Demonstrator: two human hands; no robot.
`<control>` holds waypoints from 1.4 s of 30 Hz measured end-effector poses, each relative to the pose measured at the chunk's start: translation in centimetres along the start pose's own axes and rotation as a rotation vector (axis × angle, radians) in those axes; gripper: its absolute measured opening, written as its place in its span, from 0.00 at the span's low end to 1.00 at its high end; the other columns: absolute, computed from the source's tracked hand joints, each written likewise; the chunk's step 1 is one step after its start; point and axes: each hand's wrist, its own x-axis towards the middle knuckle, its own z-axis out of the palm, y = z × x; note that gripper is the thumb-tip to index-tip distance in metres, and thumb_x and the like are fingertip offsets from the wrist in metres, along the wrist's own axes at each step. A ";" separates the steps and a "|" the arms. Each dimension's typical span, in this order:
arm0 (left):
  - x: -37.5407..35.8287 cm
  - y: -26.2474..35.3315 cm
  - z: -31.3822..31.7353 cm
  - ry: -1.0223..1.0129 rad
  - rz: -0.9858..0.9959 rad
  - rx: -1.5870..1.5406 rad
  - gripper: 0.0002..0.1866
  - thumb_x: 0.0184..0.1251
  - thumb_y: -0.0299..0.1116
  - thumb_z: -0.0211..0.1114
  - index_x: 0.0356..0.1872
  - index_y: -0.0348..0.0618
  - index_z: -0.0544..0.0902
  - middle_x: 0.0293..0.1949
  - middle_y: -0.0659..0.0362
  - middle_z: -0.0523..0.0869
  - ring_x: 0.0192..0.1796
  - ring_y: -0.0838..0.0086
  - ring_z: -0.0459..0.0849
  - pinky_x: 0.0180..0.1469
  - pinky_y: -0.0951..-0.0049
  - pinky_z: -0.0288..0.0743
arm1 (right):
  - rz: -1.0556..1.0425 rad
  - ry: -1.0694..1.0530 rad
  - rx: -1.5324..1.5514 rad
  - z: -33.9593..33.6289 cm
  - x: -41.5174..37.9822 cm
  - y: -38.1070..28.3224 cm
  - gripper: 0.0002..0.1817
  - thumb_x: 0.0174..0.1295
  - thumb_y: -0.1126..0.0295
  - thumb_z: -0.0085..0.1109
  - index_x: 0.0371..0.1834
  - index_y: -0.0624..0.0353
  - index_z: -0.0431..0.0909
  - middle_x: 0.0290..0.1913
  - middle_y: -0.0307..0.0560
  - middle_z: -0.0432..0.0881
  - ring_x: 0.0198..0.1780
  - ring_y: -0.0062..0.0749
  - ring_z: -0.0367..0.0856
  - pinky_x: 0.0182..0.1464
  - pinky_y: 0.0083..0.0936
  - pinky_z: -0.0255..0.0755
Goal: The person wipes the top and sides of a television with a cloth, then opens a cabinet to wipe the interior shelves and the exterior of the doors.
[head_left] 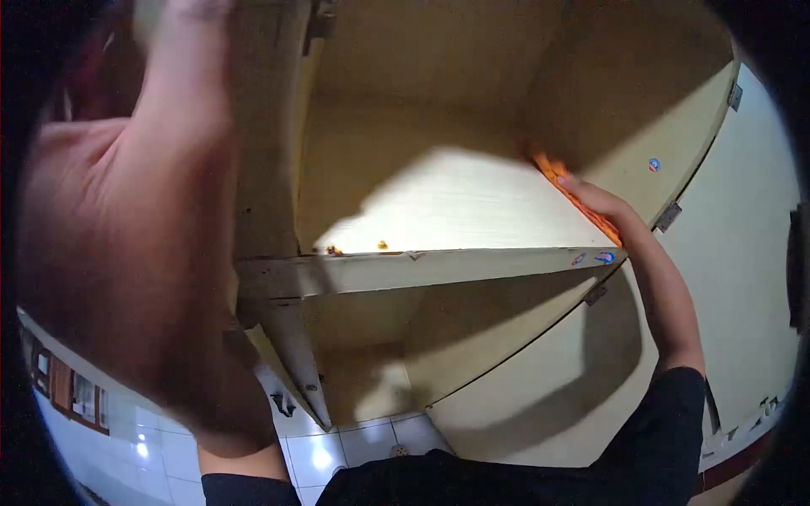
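I look into an open cream-coloured cabinet with a pale shelf (pixel 456 211). My right hand (pixel 595 202) lies at the shelf's right edge, pressed on an orange cloth (pixel 553 167) that runs along the side wall. My left arm fills the left of the view, raised up along the cabinet's left upright (pixel 266 126). My left hand (pixel 190 13) is at the top of the picture, blurred and mostly cut off; I cannot tell what it holds.
Small orange crumbs (pixel 335 250) lie near the shelf's front edge. A lower compartment (pixel 380 354) opens beneath. The cabinet door (pixel 734 253) stands open on the right. White floor tiles (pixel 337 447) show below.
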 end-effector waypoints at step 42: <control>0.1 -1.6 2.1 0.049 -0.094 -0.232 0.15 0.67 0.24 0.56 0.55 0.42 0.75 0.24 0.70 0.69 0.24 0.88 0.62 0.26 0.86 0.56 | -0.956 -0.227 -0.443 13.5 0.2 -20.6 0.30 0.73 0.50 0.31 0.58 0.71 0.65 0.65 0.64 0.63 0.68 0.51 0.58 0.71 0.38 0.48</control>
